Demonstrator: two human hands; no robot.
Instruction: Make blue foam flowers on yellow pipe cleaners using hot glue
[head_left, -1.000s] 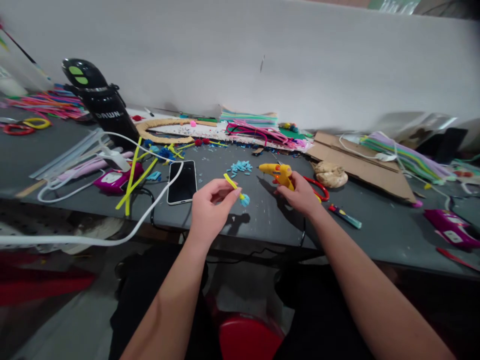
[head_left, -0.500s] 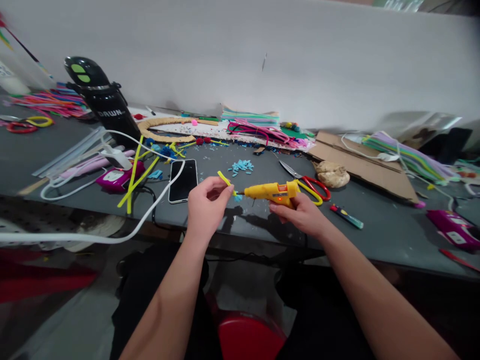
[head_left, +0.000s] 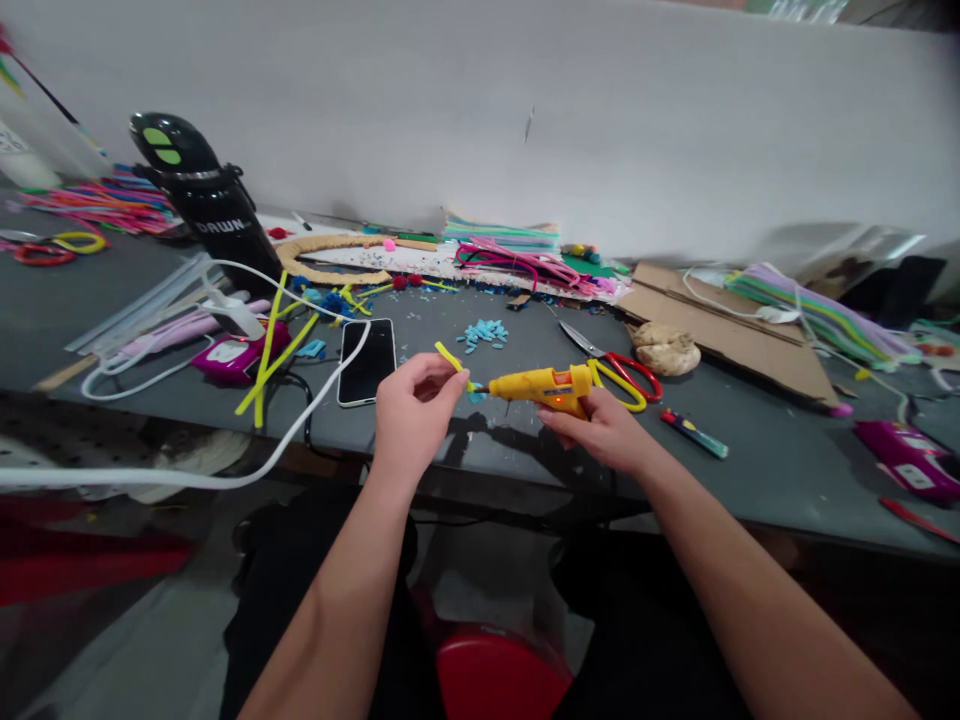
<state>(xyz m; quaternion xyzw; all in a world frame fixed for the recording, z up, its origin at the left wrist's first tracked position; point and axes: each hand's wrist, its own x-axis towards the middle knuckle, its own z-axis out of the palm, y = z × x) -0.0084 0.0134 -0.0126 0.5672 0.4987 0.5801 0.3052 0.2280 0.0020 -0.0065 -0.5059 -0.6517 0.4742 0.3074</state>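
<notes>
Between the thumb and fingers of my left hand [head_left: 420, 400] is pinched a yellow pipe cleaner [head_left: 450, 356], its upper end sticking out above the fingers. A small light-blue piece [head_left: 475, 394] sits at its lower end. My right hand [head_left: 600, 428] is closed round the handle of a yellow glue gun [head_left: 536, 386] with a small red light showing. The gun's nozzle points left and meets or nearly meets the blue piece; contact is hard to make out. Beyond the hands lies a little heap of light-blue pieces [head_left: 484, 334].
Right of the glue gun lie scissors [head_left: 630, 372], a cutter knife [head_left: 694, 434] and cardboard [head_left: 735, 340]. On the left are a phone [head_left: 366, 365], yellow pipe cleaners [head_left: 268, 365], a white cable [head_left: 300, 425], a purple power socket [head_left: 232, 355] and a black bottle [head_left: 217, 215].
Almost nothing differs. The glue gun has shifted very slightly at the pipe cleaner's lower end; both hands keep their grip.
</notes>
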